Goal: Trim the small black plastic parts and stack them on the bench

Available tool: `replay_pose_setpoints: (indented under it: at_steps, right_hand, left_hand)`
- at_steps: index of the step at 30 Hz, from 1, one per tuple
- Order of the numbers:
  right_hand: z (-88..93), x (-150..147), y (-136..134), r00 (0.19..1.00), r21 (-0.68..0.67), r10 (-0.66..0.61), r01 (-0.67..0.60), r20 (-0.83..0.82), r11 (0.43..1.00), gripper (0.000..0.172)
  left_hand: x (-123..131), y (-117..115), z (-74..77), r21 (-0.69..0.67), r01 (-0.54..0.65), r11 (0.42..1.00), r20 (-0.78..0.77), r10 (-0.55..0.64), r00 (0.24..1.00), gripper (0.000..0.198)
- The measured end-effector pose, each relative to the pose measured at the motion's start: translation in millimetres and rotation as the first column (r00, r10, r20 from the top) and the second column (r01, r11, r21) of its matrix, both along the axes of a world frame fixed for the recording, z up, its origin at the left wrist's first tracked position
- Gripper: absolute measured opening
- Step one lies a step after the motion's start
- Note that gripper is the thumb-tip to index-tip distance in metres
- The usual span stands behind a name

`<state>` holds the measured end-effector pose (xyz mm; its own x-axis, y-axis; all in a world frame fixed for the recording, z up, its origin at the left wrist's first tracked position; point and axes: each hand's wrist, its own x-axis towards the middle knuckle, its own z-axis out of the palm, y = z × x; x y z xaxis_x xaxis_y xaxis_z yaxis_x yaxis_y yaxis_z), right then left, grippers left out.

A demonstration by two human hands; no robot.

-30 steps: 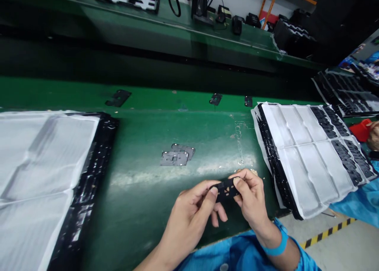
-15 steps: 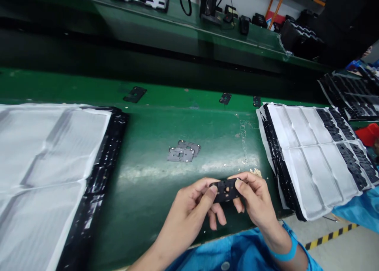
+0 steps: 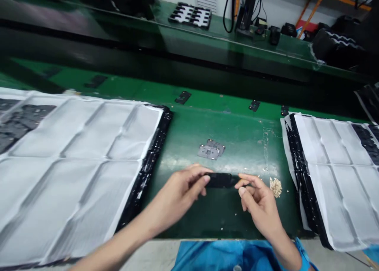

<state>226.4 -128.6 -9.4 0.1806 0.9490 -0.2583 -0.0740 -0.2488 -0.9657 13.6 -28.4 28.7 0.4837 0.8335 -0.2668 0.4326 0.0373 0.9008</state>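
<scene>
A flat black plastic plate [image 3: 219,180], small and oblong, is gripped at its left end between the thumb and fingers of my left hand [image 3: 189,186]. It hovers over the green bench, its plain dark side facing me. Just off its right end is my right hand [image 3: 259,202], fingers bent and thumb apart from the forefinger; I make out nothing held in it. Two similar plates [image 3: 209,152] with cut-outs lie overlapped behind my hands. Beside my right hand sits a small heap of pale crumb-like bits [image 3: 275,187].
Stacked black trays with white liners stand on the left [image 3: 89,144] and right [image 3: 334,184]; some pockets hold dark plates. Several single plates, one here [image 3: 182,97], lie along the green strip behind. A raised shelf [image 3: 189,30] with a tray and cables crosses the back.
Both hands held the plate before; now my right hand has come off its right end. The plate's plain side has turned toward me. The view has swung left, showing more of the left tray.
</scene>
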Motion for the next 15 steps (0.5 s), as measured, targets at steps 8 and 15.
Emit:
replay_pose_setpoints:
  at_steps: [8, 15]
  right_hand:
    - [-5.5, -7.2, -2.2, 0.958, 0.061, 0.012, -0.03, 0.286, 0.998, 0.022]
    - [9.8, -8.6, -0.3, 0.953, 0.119, 0.023, -0.062, 0.303, 0.991, 0.021]
  left_hand:
    - [-14.1, 72.1, -26.6, 0.233, 0.048, 0.971, -0.28, 0.02, 0.96, 0.021]
    - [-18.9, 100.6, -17.9, 0.494, 0.226, 0.839, -0.569, 0.116, 0.814, 0.029]
